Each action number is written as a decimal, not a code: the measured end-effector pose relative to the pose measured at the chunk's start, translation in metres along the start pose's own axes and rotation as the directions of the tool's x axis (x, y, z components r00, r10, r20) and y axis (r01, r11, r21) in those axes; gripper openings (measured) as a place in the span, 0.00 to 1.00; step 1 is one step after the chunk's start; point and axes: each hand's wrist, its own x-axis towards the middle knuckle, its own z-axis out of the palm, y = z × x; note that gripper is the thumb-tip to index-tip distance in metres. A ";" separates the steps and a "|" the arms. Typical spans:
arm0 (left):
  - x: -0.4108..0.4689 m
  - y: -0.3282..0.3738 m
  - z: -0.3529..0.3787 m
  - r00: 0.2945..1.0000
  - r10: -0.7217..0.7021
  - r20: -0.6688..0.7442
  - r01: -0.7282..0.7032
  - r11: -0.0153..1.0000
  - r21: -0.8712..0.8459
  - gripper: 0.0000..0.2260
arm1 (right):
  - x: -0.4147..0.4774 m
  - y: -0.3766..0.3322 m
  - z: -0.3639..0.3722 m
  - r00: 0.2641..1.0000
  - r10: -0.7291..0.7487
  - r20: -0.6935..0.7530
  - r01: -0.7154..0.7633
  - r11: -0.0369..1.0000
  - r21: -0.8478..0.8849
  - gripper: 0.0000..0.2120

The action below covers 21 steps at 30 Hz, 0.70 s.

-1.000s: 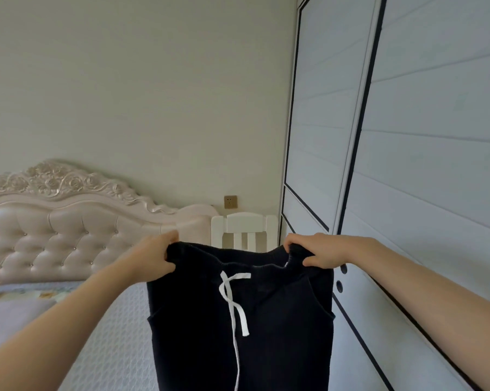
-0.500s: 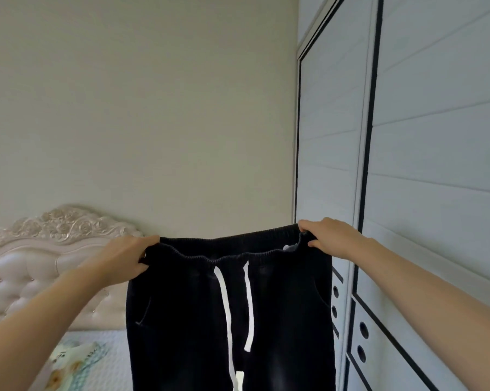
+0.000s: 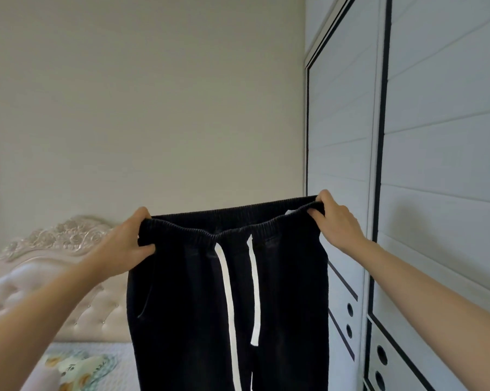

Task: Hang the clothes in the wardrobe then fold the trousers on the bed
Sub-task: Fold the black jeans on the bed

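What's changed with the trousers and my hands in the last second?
The left hand and right hand lifted the black trousers higher and stretched the waistband wider; the white drawstring, looped before, now hangs in two straight ends. Unchanged: each hand grips a waistband end; wardrobe doors shut.

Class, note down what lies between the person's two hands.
In the head view, the elastic waistband of the black trousers spans from the left hand to the right hand, both gripping it; two white drawstring ends hang below its middle.
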 end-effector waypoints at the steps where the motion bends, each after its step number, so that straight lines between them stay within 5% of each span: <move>1: 0.000 0.008 -0.001 0.999 -0.018 -0.036 0.016 0.997 -0.074 0.14 | 0.003 -0.004 0.002 0.999 0.027 -0.045 -0.022 0.993 0.112 0.06; 5: 0.001 0.044 -0.021 0.972 -0.101 -0.211 0.041 0.961 -0.273 0.12 | 0.013 -0.029 -0.003 0.973 0.112 -0.200 -0.017 0.905 0.424 0.04; 9: -0.002 0.064 -0.049 0.897 -0.049 -0.439 0.011 0.996 -0.090 0.15 | 0.023 -0.054 -0.009 0.954 0.120 -0.273 0.089 0.759 0.645 0.17; 14: -0.012 0.077 -0.076 0.762 -0.067 -0.645 0.128 0.991 0.049 0.18 | 0.037 -0.081 -0.012 0.944 0.061 -0.324 0.173 0.744 0.646 0.15; 21: -0.040 0.099 -0.124 0.651 -0.045 -0.758 0.264 0.949 0.171 0.19 | 0.044 -0.110 -0.011 0.941 -0.099 -0.323 0.310 0.630 0.712 0.07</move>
